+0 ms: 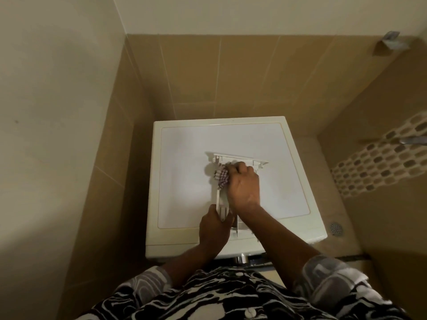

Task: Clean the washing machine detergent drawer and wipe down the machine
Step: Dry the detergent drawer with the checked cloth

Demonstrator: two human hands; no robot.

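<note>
Detergent drawer out of housing, lying flat on top of washing machine, front panel toward tiled wall. Left hand grips near end of drawer, fingers curled round side rail. Right hand holds bunched checked cloth, pressed into far end of drawer (fingertips hidden by knuckles and cloth). Drawer middle covered by right hand and forearm; compartments not discernible. Machine front mostly hidden behind arms and shirt. Perforated basket at right, cut off by frame edge.
</note>
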